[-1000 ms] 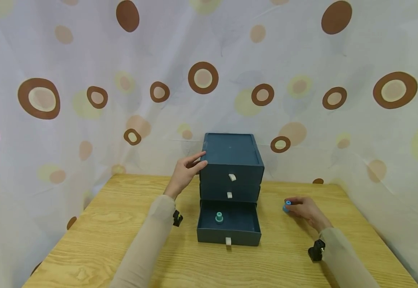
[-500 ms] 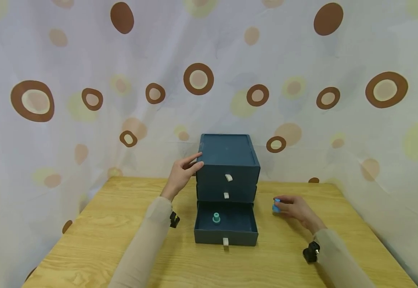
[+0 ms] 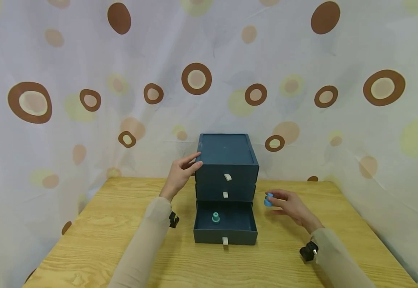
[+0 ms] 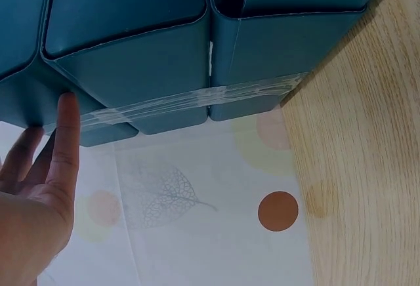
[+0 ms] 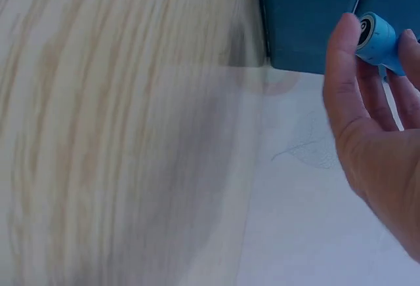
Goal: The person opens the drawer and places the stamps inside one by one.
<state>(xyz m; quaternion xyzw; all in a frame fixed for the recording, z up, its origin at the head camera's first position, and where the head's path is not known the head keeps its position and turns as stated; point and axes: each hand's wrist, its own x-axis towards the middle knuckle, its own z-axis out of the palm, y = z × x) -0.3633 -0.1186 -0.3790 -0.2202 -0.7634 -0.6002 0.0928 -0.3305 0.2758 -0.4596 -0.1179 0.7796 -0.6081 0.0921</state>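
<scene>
A dark blue drawer cabinet (image 3: 227, 150) stands on the table, its bottom drawer (image 3: 237, 218) pulled out. Inside that drawer, left of its middle, a teal knob-shaped piece (image 3: 215, 217) stands upright on its wider base. My left hand (image 3: 178, 176) touches the upper left side of the cabinet with fingers extended; the left wrist view shows the fingertips (image 4: 67, 112) against its side wall. To the right of the cabinet, my right hand (image 3: 291, 207) pinches a similar blue knob-shaped piece (image 3: 268, 200) between thumb and fingers, above the table. Its round end shows a dark ring in the right wrist view.
Two shut upper drawers have white pull tabs (image 3: 228, 177). Clear tape (image 4: 177, 102) runs along the cabinet's left side. A patterned cloth (image 3: 295, 48) hangs behind and beside the wooden table (image 3: 97, 240).
My right hand has carried the blue piece leftward, closer to the cabinet, and slightly up from the table. The left hand keeps its place on the cabinet. The head view has shifted a little.
</scene>
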